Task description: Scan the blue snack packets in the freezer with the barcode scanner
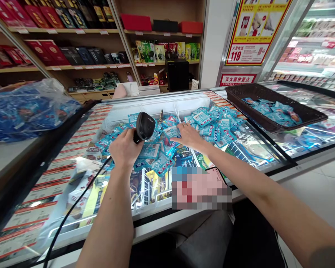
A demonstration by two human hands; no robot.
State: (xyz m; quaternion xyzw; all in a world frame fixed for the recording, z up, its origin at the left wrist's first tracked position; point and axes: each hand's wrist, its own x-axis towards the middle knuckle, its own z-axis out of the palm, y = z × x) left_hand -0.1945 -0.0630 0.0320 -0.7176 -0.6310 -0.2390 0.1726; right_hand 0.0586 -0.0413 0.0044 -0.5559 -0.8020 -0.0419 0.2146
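My left hand point(125, 149) is closed round the handle of a black barcode scanner point(144, 126), whose head points down at a heap of small light-blue packets point(209, 124) inside an open chest freezer. A black cable point(72, 208) runs from the scanner down toward me. My right hand point(188, 136) reaches over the heap with its fingers on one blue packet point(171, 132), apparently gripping its edge.
A dark wicker tray point(309, 113) with more blue packets rests on the freezer's glass lid at right. A blue plastic bag point(28, 109) of goods lies at left. The freezer's white front rim point(162, 223) is close to my body. Shelves of boxed goods stand behind.
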